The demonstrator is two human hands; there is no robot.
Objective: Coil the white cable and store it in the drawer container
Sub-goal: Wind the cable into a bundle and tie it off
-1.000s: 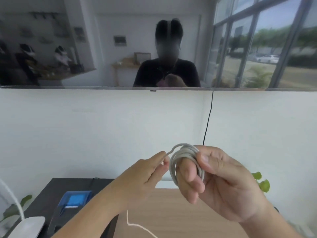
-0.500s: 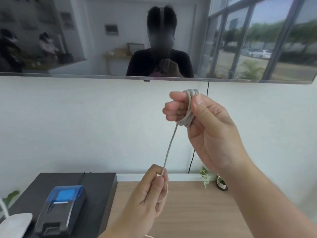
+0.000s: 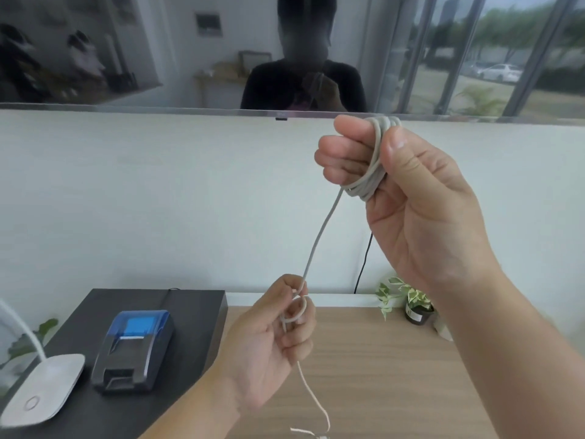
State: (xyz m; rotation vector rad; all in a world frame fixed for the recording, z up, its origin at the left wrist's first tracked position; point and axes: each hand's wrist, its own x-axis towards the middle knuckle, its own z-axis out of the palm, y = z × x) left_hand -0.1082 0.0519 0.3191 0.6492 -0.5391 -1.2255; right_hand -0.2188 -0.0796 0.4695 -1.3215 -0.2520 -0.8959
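Several turns of the cable (image 3: 319, 245) are wound around the fingers (image 3: 343, 153) of your right hand (image 3: 421, 210), raised in front of the pale wall (image 3: 158, 201) just under the edge of the dark screen (image 3: 126, 58). Your right thumb presses the turns against the curled fingers, so that hand is closed on the coil. From the bottom of the coil one strand runs down and to the left, fairly straight, to your left hand (image 3: 272, 340). There it makes a small loop at your fingertips, pinched between thumb and forefinger; the other fingers are curled loosely. Below your left hand the free end hangs down toward the wooden desk (image 3: 380, 375) and curls at the bottom edge of the view, where its tip is cut off.

Both hands are above the desk, well apart from each other, right high and left low. To your left a black cabinet top (image 3: 190, 312) carries a small printer (image 3: 136, 350) with a blue lid, and nearer the corner sits a white lamp base (image 3: 41, 391). At the back of the desk, near the wall, stands a small potted plant (image 3: 411, 302), with a thin black cord (image 3: 364, 264) running up the wall behind it.
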